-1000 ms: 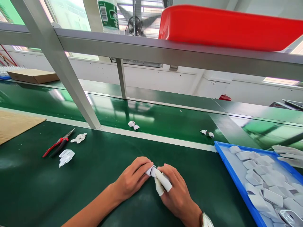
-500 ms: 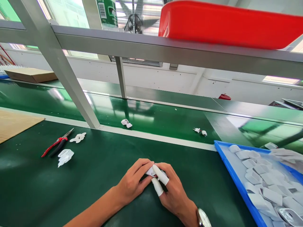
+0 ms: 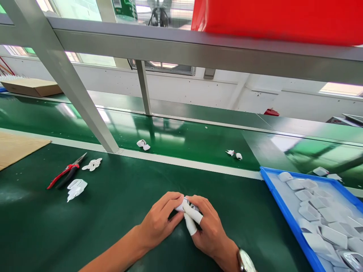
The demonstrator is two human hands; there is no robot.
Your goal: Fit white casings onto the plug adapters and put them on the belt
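Observation:
My left hand (image 3: 159, 223) and my right hand (image 3: 208, 228) meet low in the middle of the view, over the dark green bench (image 3: 113, 211). Both pinch one small white plastic part (image 3: 181, 206) between their fingertips. White finger cots cover my right thumb and forefinger. A watch sits on my right wrist. Most of the part is hidden by my fingers.
A blue tray (image 3: 279, 206) of several white plastic shells lies at the right. Red-handled pliers (image 3: 65, 174) and small white pieces (image 3: 75, 188) lie at the left beside cardboard (image 3: 17, 149). White parts (image 3: 143, 144) and more parts (image 3: 234, 154) ride the green conveyor beyond. A grey frame bar (image 3: 198, 47) and red bin (image 3: 280, 20) are overhead.
The parts on the conveyor have drifted left. A gloved hand that reached over the blue tray at the right has gone. My hands stay together on the part, barely shifted.

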